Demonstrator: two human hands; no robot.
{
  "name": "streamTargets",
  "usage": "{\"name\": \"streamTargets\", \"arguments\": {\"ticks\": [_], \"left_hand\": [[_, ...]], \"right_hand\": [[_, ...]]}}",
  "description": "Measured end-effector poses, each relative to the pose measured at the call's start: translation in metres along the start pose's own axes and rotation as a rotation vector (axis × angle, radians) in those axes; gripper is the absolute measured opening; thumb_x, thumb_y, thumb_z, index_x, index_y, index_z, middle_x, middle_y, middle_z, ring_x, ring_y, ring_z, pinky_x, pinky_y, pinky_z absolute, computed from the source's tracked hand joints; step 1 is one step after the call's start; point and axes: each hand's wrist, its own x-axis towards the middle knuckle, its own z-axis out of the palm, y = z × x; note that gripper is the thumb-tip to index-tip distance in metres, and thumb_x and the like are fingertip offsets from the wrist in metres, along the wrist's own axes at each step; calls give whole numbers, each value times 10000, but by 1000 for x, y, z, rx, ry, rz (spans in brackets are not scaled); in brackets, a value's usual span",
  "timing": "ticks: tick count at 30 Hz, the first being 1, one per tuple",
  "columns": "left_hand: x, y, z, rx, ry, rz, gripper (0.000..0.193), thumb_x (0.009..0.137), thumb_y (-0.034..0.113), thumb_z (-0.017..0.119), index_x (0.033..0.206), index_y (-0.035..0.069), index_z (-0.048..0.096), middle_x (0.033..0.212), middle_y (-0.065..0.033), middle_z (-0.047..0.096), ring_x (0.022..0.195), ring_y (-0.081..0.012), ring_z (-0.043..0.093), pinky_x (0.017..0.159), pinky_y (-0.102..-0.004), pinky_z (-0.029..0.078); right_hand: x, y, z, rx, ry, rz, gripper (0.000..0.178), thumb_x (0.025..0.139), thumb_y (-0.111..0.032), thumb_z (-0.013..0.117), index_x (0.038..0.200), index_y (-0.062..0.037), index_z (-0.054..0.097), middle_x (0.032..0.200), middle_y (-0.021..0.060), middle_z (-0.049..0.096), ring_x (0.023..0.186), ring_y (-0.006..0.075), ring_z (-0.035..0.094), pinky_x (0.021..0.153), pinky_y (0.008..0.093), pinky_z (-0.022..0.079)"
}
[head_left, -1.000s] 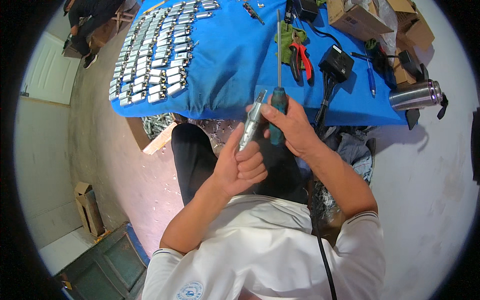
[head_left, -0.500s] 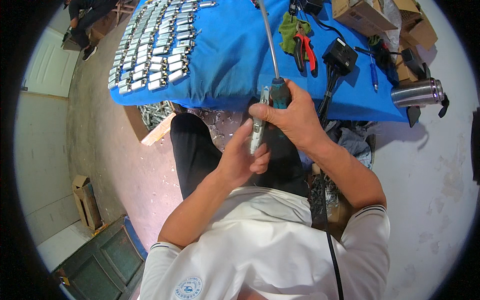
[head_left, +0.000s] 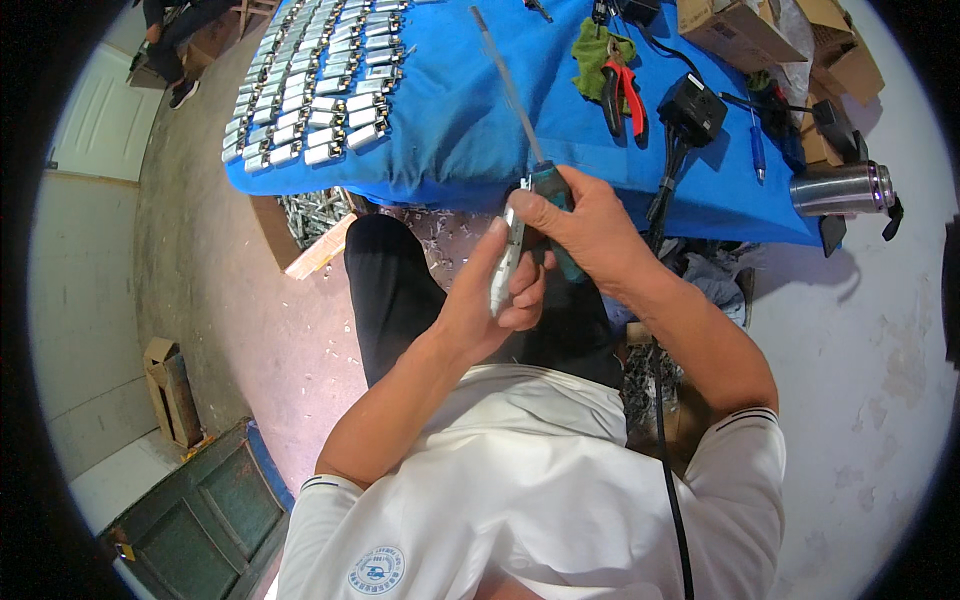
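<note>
In front of my lap, my left hand [head_left: 475,305] is closed around a narrow silver metal piece [head_left: 507,265], its fingers curled under the lower end. My right hand [head_left: 605,230] grips a screwdriver [head_left: 548,182] by its teal and dark handle, the long shaft pointing up and left over the table. The right thumb presses on the upper end of the metal piece, so both hands touch it. What the fingers cover on its far side is hidden. Similar silver metal pieces [head_left: 328,110] lie in several rows at the table's left.
On the blue cloth-covered table [head_left: 450,120] are red-and-black pliers [head_left: 624,98], a green rag [head_left: 589,62], a black power box [head_left: 694,108], a blue pen [head_left: 757,152] and a steel flask [head_left: 838,189]. A black cable [head_left: 665,470] hangs at my right. Below stands a carton [head_left: 275,235] of metal parts.
The metal piece has turned and tilted in my left hand, showing a smoother side. The screwdriver's shaft has swung to the left. The view has shifted slightly.
</note>
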Motion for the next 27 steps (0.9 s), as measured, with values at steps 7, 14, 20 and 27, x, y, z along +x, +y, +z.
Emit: {"name": "streamTargets", "arguments": {"ticks": [7,14,20,27], "left_hand": [[3,-1,-24,-58,-132,60,617,985,590,261,576,148,396,510,12,382,382,-91,318,408,-228,278],[12,5,-34,-114,-60,66,623,983,590,266,555,151,377,495,9,372,368,-94,314,409,-239,274],[29,14,-36,-135,-33,76,628,974,599,283,545,148,367,475,9,372,352,-92,297,404,-242,268],[41,18,-33,-79,51,89,620,969,592,328,542,145,376,469,13,380,356,-85,311,398,-232,292]], "right_hand": [[-23,-9,-60,208,236,-5,318,902,-331,633,1013,-47,540,783,23,581,600,113,593,493,231,465],[-106,36,-101,-134,864,-132,225,968,-263,532,1046,-52,527,720,10,505,611,94,501,537,251,422],[-194,148,-88,-41,915,209,197,986,-244,494,1024,-50,492,708,6,485,565,84,468,497,250,391],[-253,165,-44,-61,746,451,352,881,-108,609,1203,-65,475,714,26,540,532,94,519,446,245,420]]}}
